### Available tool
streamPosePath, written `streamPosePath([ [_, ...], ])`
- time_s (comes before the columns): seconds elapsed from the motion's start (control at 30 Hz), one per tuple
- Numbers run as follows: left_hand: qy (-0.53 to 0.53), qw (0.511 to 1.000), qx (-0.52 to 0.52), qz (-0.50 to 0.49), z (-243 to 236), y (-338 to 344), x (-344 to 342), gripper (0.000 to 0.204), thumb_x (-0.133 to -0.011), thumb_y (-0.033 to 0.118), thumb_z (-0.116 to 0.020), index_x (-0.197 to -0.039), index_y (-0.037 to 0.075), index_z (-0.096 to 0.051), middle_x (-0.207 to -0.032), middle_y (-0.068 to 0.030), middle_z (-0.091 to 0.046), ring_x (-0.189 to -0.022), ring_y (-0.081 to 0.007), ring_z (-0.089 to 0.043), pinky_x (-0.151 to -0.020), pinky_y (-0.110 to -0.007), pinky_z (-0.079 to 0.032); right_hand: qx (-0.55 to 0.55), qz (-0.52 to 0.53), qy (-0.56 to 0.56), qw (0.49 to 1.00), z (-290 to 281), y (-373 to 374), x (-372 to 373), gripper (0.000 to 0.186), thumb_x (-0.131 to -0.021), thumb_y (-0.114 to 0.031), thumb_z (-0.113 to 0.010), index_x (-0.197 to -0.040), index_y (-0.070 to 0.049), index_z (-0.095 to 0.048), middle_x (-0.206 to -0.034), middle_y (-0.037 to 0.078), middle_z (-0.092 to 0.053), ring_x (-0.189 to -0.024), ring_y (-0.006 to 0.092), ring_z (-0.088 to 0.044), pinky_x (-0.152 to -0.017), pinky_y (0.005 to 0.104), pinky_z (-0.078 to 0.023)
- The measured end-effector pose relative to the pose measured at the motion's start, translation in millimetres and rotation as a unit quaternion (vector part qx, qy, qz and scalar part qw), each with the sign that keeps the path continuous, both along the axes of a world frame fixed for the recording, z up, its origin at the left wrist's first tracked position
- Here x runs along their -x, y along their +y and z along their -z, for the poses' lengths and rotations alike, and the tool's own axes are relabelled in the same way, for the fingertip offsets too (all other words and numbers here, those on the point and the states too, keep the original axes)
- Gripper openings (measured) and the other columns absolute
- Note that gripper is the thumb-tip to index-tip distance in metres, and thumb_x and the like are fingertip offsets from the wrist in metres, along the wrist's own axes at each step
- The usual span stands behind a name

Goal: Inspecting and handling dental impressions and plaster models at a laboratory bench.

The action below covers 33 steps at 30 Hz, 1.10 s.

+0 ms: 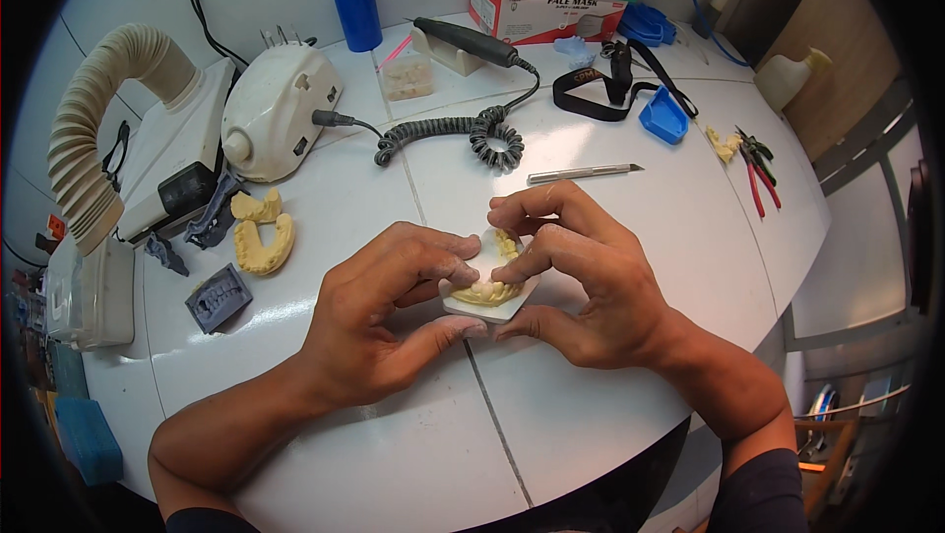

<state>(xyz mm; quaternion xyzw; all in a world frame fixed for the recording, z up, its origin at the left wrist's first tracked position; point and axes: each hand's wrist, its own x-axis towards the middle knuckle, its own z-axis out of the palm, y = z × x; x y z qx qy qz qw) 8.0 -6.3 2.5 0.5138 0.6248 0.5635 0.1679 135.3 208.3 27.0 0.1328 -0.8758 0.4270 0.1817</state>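
Between my two hands, near the middle of the white table, is a dental cast [482,297] with pale yellow teeth on a white base. My left hand [389,302] grips it from the left, thumb low at the base edge and fingers on the teeth. From the other side my right hand [605,287] holds it, with the thumb along the front edge and fingertips on the tooth row. White dust coats the fingertips. My fingers hide part of the cast's sides. Just beyond my right hand lies a craft knife [586,175].
Yellow cast pieces [264,246] and a grey mould block [219,299] lie at left. Behind stand a ribbed suction hose [79,129], a white control unit [281,110] and a handpiece [465,42] on its rest. Red-handled pliers [761,179] and a blue tray [664,116] are at right.
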Motion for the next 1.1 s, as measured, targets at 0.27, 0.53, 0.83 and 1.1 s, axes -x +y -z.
streamPosePath([
  [0.27, -0.010, 1.000, 0.012, -0.001, -0.4, -1.9, 0.3, 0.040, -0.084, 0.003, -0.085, -0.119, 0.002, -0.065, -0.130, -0.0163, -0.066, -0.120, -0.0276, -0.070, -0.100, -0.036, -0.064, 0.016, 0.009, -0.009, 1.000, -1.8, -2.0, 1.6, 0.035, -0.072, -0.004, -0.091, -0.102, -0.007, -0.071, -0.128, 0.016, -0.059, -0.118, 0.0311, -0.065, -0.097, 0.0399, -0.058],
  [0.53, -0.048, 0.999, 0.025, 0.002, 2.5, -3.4, -0.8, 0.045, -0.083, 0.003, -0.086, -0.120, -0.002, -0.059, -0.130, -0.0158, -0.067, -0.120, -0.0274, -0.070, -0.104, -0.037, -0.061, 0.025, -0.014, -0.033, 0.999, 0.6, -0.5, -0.2, 0.037, -0.072, 0.000, -0.087, -0.104, -0.009, -0.073, -0.127, 0.016, -0.059, -0.118, 0.0321, -0.065, -0.099, 0.0423, -0.059],
  [0.83, 0.003, 0.999, 0.001, 0.045, 0.5, 0.7, 3.4, 0.085, -0.081, 0.013, -0.091, -0.150, 0.000, -0.043, -0.150, -0.0211, -0.052, -0.140, -0.0326, -0.056, -0.117, -0.046, -0.049, 0.038, -0.070, -0.008, 0.997, 3.5, 5.3, 3.8, 0.038, -0.068, 0.005, -0.085, -0.100, -0.010, -0.071, -0.140, 0.018, -0.052, -0.134, 0.0369, -0.056, -0.107, 0.0471, -0.054],
  [1.1, -0.003, 0.997, 0.029, 0.067, 0.2, -0.7, 5.1, 0.097, -0.083, 0.018, -0.089, -0.156, 0.001, -0.028, -0.151, -0.0245, -0.051, -0.141, -0.0385, -0.055, -0.120, -0.050, -0.042, 0.075, -0.068, 0.000, 0.995, 8.4, 5.8, 4.5, 0.054, -0.068, -0.005, -0.092, -0.112, -0.008, -0.061, -0.145, 0.022, -0.051, -0.138, 0.0407, -0.053, -0.109, 0.0480, -0.049],
])
